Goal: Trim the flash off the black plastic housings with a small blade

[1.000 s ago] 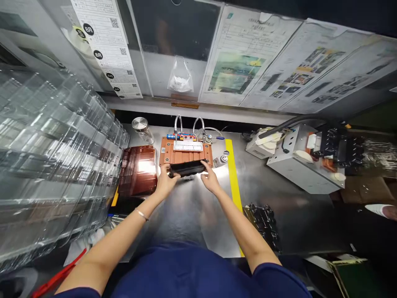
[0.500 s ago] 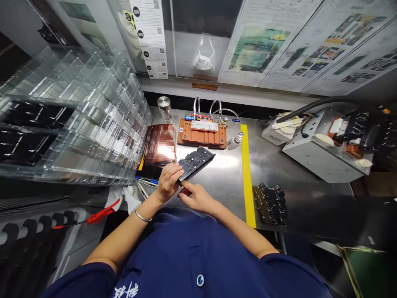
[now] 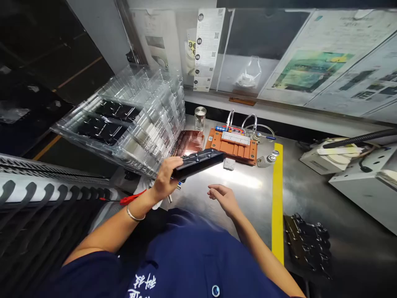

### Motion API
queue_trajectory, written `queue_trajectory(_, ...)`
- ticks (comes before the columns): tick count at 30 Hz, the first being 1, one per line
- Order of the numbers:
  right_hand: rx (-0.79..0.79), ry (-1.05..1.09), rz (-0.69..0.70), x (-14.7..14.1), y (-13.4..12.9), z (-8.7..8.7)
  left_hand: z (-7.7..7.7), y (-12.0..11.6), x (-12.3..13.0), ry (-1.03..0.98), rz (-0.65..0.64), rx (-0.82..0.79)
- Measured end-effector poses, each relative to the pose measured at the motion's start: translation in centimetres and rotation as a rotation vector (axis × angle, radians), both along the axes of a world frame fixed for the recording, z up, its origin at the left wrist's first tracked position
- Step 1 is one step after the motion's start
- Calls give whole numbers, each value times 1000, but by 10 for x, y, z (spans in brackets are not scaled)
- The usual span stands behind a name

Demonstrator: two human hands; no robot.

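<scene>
My left hand (image 3: 167,178) is closed around the left end of a long black plastic part (image 3: 201,162). The part is raised over the bench and tilted, with small round bosses on its upper face. To the right of it, my right hand (image 3: 226,199) hovers apart from the part, fingers loosely bent and nothing visible in them. Behind the part sits an orange fixture (image 3: 238,153) with a perforated white strip and hoses. A small grey block (image 3: 228,164) lies just in front of that fixture.
Stacked clear plastic trays (image 3: 155,111) holding black parts stand at the left. A lidded glass jar (image 3: 200,118) and copper-coloured sheets (image 3: 190,142) are beside them. Right of the yellow tape (image 3: 277,207) lie dark moulded parts (image 3: 307,244); a white machine (image 3: 366,178) stands behind.
The view has turned left. My left hand has raised and tilted the black part toward the trays. My right hand has come away from the part.
</scene>
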State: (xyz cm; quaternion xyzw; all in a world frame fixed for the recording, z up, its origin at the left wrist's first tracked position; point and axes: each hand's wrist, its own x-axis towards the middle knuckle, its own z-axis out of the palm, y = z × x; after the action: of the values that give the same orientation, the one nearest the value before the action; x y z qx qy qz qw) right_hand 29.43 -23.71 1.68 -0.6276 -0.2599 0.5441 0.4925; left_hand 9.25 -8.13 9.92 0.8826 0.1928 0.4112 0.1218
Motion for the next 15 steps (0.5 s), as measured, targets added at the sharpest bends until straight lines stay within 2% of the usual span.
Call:
queue_trajectory(2,0,-42,63,-7,4,-6,40,33,-16,0,126,4)
queue_trajectory(4,2,-101,135,-15,9,-14,77,80,-31,8,326,18)
queue_trajectory(6,-4,-192,235,-23,14,-20,103,134,-39,32,512,0)
queue_trajectory(7,-9,-256,300,-27,16,-23,110,161,-40,51,568,-8)
queue_trajectory(9,-17,-387,426,-35,22,-26,114,208,-37,110,618,-23)
queue_trajectory(11,-23,-483,508,-39,30,-27,107,240,-29,270,591,-89)
queue_trajectory(13,-33,-545,529,-40,41,-26,99,253,-22,475,509,-150)
queue_trajectory(15,-56,-636,521,-36,60,-26,94,247,-19,621,414,-145)
